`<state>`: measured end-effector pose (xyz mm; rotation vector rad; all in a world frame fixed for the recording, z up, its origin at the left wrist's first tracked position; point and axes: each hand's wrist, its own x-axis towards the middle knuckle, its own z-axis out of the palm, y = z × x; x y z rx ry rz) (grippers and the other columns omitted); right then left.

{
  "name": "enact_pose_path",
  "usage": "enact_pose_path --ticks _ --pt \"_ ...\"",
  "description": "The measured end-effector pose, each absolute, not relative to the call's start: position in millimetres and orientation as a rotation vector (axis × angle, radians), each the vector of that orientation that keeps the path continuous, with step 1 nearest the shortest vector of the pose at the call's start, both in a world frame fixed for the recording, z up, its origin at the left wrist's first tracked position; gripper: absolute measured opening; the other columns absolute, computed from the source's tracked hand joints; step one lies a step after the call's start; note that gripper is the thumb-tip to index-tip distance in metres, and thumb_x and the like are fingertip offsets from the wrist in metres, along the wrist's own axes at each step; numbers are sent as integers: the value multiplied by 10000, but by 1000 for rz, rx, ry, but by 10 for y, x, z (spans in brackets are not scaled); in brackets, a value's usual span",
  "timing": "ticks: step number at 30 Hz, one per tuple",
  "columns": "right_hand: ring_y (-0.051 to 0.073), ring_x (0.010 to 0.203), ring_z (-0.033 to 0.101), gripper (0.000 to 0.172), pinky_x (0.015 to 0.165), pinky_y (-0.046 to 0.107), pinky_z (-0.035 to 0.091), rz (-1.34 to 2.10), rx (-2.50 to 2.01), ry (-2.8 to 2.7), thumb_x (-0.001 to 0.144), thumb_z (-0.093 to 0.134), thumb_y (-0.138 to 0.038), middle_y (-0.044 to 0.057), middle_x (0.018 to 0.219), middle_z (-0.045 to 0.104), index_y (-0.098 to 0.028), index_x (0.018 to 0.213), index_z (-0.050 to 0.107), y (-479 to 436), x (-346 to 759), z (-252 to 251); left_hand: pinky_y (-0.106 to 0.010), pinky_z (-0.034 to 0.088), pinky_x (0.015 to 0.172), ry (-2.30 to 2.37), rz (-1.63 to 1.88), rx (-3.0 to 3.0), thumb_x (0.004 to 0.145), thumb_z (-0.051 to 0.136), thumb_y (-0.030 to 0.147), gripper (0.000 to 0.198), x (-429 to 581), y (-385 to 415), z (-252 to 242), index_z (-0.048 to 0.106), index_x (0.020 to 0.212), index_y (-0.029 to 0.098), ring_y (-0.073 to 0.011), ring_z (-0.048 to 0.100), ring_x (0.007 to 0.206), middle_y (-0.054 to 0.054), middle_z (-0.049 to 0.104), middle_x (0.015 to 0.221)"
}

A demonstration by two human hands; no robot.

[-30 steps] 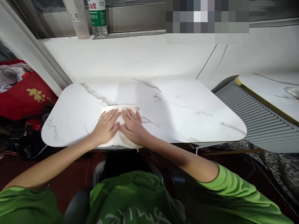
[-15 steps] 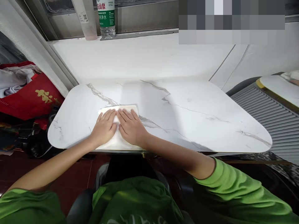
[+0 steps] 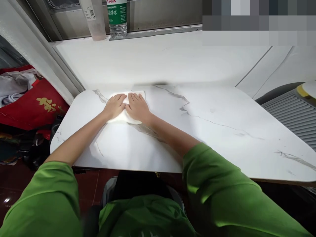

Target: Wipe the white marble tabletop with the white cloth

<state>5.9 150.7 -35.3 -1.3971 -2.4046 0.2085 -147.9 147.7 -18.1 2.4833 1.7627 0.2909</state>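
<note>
Both palms press flat on a white cloth (image 3: 123, 118) that lies spread toward the back of the marbled white table (image 3: 217, 141). On its left half rests my left hand (image 3: 114, 107), fingers stretched forward. My right hand (image 3: 138, 108) lies on the right half, its fingers extended too, the thumbs almost meeting. Neither hand grips the cloth; parts of it are hidden beneath them.
A green-labelled water bottle (image 3: 118, 19) and a translucent plastic cup (image 3: 95, 23) stand on the ledge behind the table. At left hangs a red bag (image 3: 32, 102) with white items in it. A grey ribbed surface (image 3: 293, 108) is at right.
Both hands have slid the cloth away from me, from the table's front edge to near its back. My arms now reach farther over the table, and the view has shifted slightly.
</note>
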Motion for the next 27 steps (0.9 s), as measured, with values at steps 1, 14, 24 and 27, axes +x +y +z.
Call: enact_pose_path --ticks 1,14,24,27 --pt "324 1512 321 652 1271 506 172 209 -1403 -2398 964 303 -217 235 1599 382 97 1535 339 1603 51 -357 -443 294 1240 1761 290 2482 943 328 211 547 -1482 1590 -189 478 1465 149 -247 399 1466 -114 483 1553" --pt "308 1474 379 585 1253 489 188 202 -1415 -2357 972 308 -230 217 1555 461 40 1462 477 2314 -5 -371 -454 303 1225 1802 372 2377 946 338 191 537 -1484 2319 -223 498 1458 152 -265 402 1452 -109 483 1552" --pt "297 1504 350 590 1258 503 176 201 -1430 -2339 980 287 -219 210 1588 415 23 1491 457 2128 22 -360 -459 248 1247 1790 287 2400 956 309 171 577 -1446 2104 -175 427 1519 122 -252 341 1501 -123 416 1607" --pt "285 1513 331 597 1265 482 167 195 -1455 -2363 984 287 -219 201 1600 400 20 1511 432 1907 37 -353 -463 228 1255 1747 258 2437 964 308 193 582 -1462 1866 -170 405 1533 112 -251 320 1512 -132 393 1619"
